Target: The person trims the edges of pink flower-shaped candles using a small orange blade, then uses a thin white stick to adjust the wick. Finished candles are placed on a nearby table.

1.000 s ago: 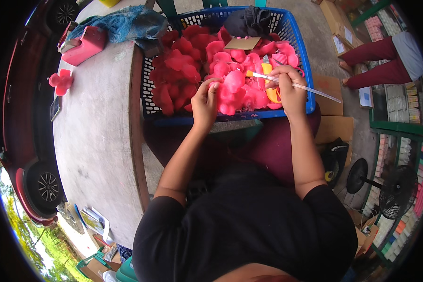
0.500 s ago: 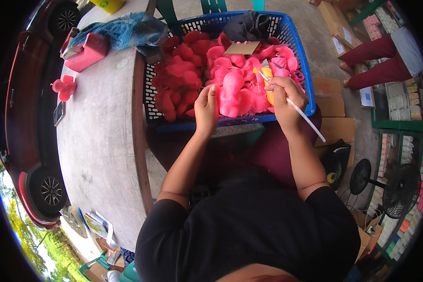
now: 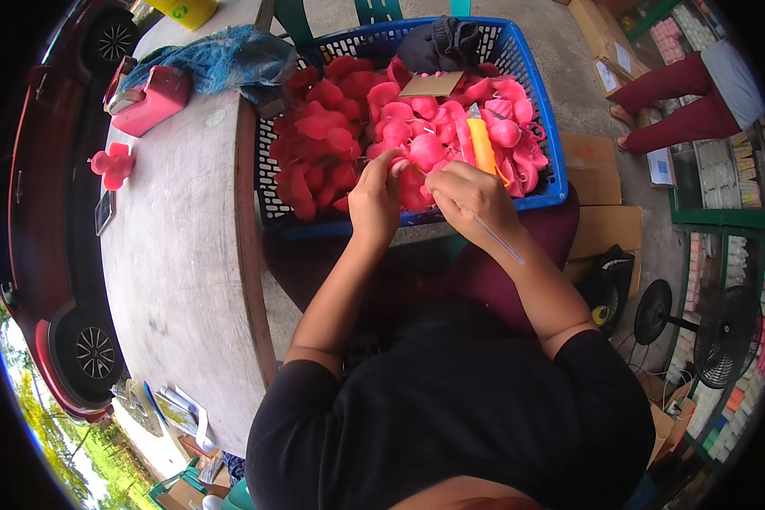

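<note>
Floor (image 3: 542, 64): grey concrete around us.
Table (image 3: 178, 255): pale, worn, along our left.
Car (image 3: 38, 195): dark red, beyond the table.
Light: daylight; we see bright greenery (image 3: 102, 455) at lower left.
Shelves (image 3: 718, 228): green-framed, stocked, on our right.
Fan (image 3: 727, 342): black, near the shelves.
Boxes (image 3: 593, 170): brown cardboard, on the floor.
Chair (image 3: 291, 17): green, ahead of us.

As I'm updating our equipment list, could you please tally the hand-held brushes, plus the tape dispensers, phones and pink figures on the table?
Brush in the right hand: 1
Tape dispenser: 1
Phone: 1
Pink figure on the table: 1
Total: 4
</note>
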`<state>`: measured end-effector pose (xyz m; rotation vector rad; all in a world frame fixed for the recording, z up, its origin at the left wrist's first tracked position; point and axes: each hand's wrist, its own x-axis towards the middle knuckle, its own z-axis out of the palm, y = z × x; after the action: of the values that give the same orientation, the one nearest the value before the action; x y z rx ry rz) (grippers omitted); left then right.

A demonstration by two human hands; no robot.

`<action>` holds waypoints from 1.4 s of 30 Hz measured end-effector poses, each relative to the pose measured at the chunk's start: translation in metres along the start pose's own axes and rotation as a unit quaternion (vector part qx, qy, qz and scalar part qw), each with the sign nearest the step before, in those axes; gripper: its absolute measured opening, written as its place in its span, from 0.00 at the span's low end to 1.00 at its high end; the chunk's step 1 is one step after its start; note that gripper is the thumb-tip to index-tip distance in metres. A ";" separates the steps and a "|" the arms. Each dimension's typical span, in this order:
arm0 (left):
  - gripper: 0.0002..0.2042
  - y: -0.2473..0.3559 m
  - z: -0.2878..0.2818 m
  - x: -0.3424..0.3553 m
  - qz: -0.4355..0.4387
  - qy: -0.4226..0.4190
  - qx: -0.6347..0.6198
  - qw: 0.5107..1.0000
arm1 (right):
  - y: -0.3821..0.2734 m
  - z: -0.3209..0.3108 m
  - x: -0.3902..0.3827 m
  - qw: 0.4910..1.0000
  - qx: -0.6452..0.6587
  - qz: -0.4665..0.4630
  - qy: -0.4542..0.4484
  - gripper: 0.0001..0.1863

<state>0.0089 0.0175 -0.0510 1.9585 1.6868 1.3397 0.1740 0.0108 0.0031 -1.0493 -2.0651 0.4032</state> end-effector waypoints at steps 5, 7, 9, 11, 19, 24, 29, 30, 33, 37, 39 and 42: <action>0.09 -0.001 -0.001 0.001 0.044 0.007 0.038 0.998 | -0.002 0.004 0.005 0.992 0.054 -0.019 0.112 0.05; 0.09 -0.001 -0.001 0.003 0.041 0.015 0.035 0.998 | -0.002 0.009 0.001 0.995 0.080 -0.009 0.056 0.05; 0.08 -0.005 0.001 0.002 0.030 0.026 0.018 0.999 | 0.000 0.010 0.000 0.993 0.105 0.004 0.045 0.05; 0.08 -0.003 -0.002 0.002 0.021 0.015 0.014 1.000 | 0.005 0.010 0.002 0.988 0.128 0.022 0.078 0.05; 0.08 -0.006 0.000 0.004 0.002 0.035 -0.019 0.999 | 0.006 0.008 0.003 0.991 0.101 0.042 0.081 0.02; 0.12 -0.012 -0.002 0.005 -0.145 0.013 -0.106 0.984 | 0.015 0.009 0.001 0.990 0.054 0.102 0.077 0.05; 0.18 -0.036 0.010 0.000 -0.320 -0.029 -0.461 0.827 | 0.015 -0.004 -0.001 0.958 0.175 0.217 0.074 0.13; 0.18 -0.033 0.010 0.001 -0.344 -0.028 -0.495 0.797 | 0.012 -0.007 0.001 0.958 0.202 0.189 0.071 0.12; 0.19 -0.027 0.007 0.003 -0.389 -0.021 -0.561 0.731 | -0.001 -0.013 0.000 0.951 0.267 0.143 0.059 0.08; 0.19 -0.033 0.009 0.001 -0.359 -0.016 -0.556 0.750 | -0.008 -0.002 -0.014 0.895 0.400 0.194 0.043 0.03; 0.19 -0.034 0.011 -0.001 -0.340 -0.007 -0.542 0.768 | -0.009 -0.001 -0.013 0.927 0.315 0.205 -0.003 0.04; 0.19 -0.038 0.014 -0.001 -0.339 -0.013 -0.479 0.809 | -0.016 0.000 -0.010 0.994 0.041 0.046 0.086 0.05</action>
<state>-0.0060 0.0333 -0.0851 0.6944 1.1055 1.4009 0.1693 -0.0068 0.0073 -1.0929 -1.8388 0.4252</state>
